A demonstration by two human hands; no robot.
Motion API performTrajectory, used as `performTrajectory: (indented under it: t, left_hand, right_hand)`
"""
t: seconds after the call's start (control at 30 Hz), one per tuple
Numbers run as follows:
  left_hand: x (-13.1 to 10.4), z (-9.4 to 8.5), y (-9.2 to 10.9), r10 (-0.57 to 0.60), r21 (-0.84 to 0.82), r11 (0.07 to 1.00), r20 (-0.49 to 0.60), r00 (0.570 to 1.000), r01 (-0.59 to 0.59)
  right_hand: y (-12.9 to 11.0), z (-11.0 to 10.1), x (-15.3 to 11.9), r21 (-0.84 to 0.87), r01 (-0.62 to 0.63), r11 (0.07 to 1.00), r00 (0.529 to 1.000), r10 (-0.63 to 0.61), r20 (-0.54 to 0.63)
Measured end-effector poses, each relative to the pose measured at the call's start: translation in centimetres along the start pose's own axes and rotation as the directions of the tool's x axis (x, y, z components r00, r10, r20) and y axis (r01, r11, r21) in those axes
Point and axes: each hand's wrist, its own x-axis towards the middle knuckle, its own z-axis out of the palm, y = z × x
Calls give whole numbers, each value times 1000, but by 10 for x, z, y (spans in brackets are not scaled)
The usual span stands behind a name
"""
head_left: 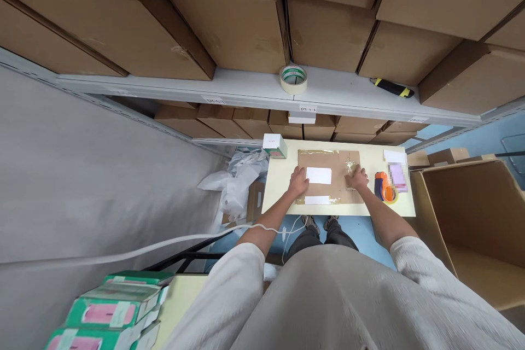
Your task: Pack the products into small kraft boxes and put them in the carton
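Note:
A flat-looking brown cardboard box [337, 172] lies on the small cream table, with clear tape along its edges and white labels on its face. Its left edge is in the grip of my left hand [299, 181], fingers curled over beside the middle label [319, 175]. Near the right edge, my right hand [357, 178] grips the box over a wrinkled patch of clear tape [350, 167]; the fingertips are too small to make out fully. An orange and blue tape dispenser [384, 187] stands to the right of that hand.
A small white and green box [275, 146] stands at the table's [283, 191] back left corner. A tape roll [293, 80] and a utility knife [392, 87] lie on the shelf above. A large open carton [471, 219] is at the right. A white cable [164, 243] crosses at the left.

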Motion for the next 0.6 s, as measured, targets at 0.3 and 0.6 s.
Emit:
performTrajectory:
  t: [0.3,0.6]
  left_hand:
    - [13,-15,-9,-226,-237,953,-129,966,191]
    - [6,-43,21,-127,-227,970,-195,973,81]
  right_hand:
    - [-11,-15,-2,53,-38,998,998,41,-56]
    - [-7,-55,-13,166,3,986,983,27,-182]
